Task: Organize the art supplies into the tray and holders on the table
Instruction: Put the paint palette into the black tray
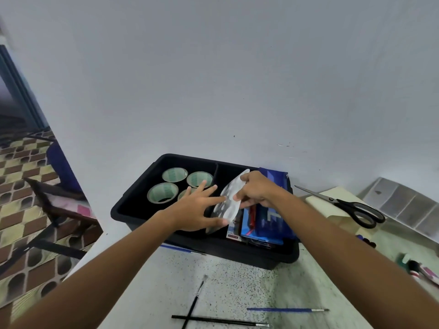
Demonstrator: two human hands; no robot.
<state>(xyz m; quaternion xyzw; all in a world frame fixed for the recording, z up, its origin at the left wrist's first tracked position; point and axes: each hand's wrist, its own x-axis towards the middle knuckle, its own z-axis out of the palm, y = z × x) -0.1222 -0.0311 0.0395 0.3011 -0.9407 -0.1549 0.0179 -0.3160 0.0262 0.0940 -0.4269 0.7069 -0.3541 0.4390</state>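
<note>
Lowering a white palette (229,201), pinched by the right hand (255,189) and steadied by the spread left hand (198,208), into the black tray (133,211) beside stored tape rolls (162,193), leaving brushes (193,302) and scissors (344,204) still lying out on the table (237,281).

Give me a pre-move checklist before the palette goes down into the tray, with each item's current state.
1. Palette gripped: ok, right hand pinches its upper edge.
2. Left hand steadying it: ok, fingers touch its face.
3. Palette over the black tray, right compartment: ok.
4. Slot beside the blue packets free: cannot tell, hands hide it.
5. Tape rolls out of the way: ok, in the left compartment.
6. Brushes and scissors stored: not ok, out on the table.
</note>
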